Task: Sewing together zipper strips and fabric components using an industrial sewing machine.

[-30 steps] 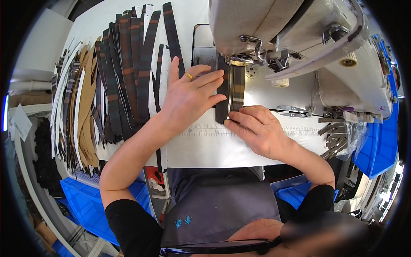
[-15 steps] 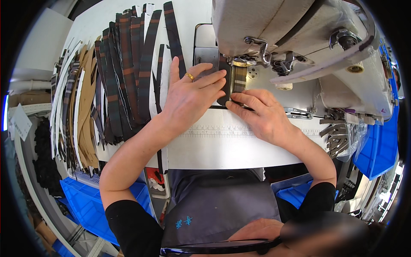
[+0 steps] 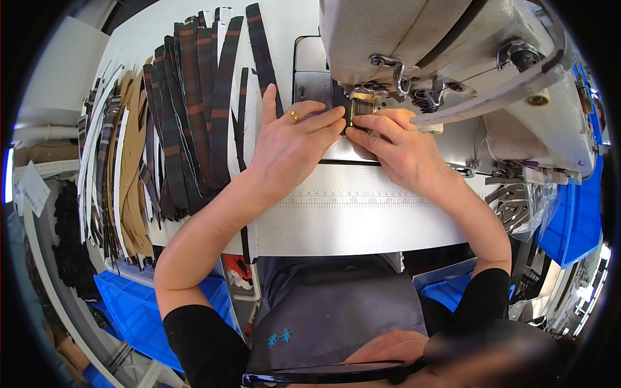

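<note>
A small piece of dark plaid fabric (image 3: 339, 115) lies under the needle area of an industrial sewing machine (image 3: 401, 45). Along it runs a narrow strip with a ridged, brassy edge (image 3: 352, 108); its exact kind is hard to make out. My left hand (image 3: 291, 142), a gold ring on one finger, rests flat on the fabric with fingers stretched out and thumb apart. Thumb and fingers of my right hand (image 3: 411, 152) are closed on the near end of the fabric, close to my left fingertips. Much of the piece is hidden under both hands.
Many dark plaid fabric strips (image 3: 187, 110) cover the table's left side, beside tan and white strips (image 3: 132, 161). A ruler scale (image 3: 349, 198) runs along the near table. Blue bins (image 3: 139, 310) stand below left and at right (image 3: 569, 220). Bundled strips (image 3: 511, 200) lie at the right.
The fabric has moved away from me under the needle area, so less of it shows. My right hand has shifted forward with it; my left hand has moved slightly right.
</note>
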A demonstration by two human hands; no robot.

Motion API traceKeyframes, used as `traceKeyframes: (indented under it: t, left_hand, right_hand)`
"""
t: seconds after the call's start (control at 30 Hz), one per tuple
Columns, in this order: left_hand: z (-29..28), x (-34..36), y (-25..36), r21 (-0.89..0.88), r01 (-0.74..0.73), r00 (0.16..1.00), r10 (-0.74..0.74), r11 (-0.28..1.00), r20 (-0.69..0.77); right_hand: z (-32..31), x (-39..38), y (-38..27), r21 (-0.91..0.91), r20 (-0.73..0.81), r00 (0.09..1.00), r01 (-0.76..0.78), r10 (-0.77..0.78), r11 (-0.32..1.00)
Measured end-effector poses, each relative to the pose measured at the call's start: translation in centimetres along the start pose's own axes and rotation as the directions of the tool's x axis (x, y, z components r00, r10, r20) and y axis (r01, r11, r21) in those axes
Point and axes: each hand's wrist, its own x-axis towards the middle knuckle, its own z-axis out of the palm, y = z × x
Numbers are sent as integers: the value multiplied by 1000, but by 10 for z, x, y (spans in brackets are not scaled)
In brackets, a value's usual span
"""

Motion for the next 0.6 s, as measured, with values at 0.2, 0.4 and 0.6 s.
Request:
traceKeyframes:
  t: [0.2,0.4,0.6]
  left_hand:
    - [-1,1,0,-29,33,999,-33,999,1]
    - [-3,4,-1,-21,46,997,-44,999,70]
    - [0,6,-5,-25,62,991,-58,998,123]
  right_hand:
    - [3,7,2,-15,-73,997,-16,14,1000]
    - [11,7,1,-186,-106,993,-67,48,980]
    - [19,7,0,-224,-143,974,-205,176,953]
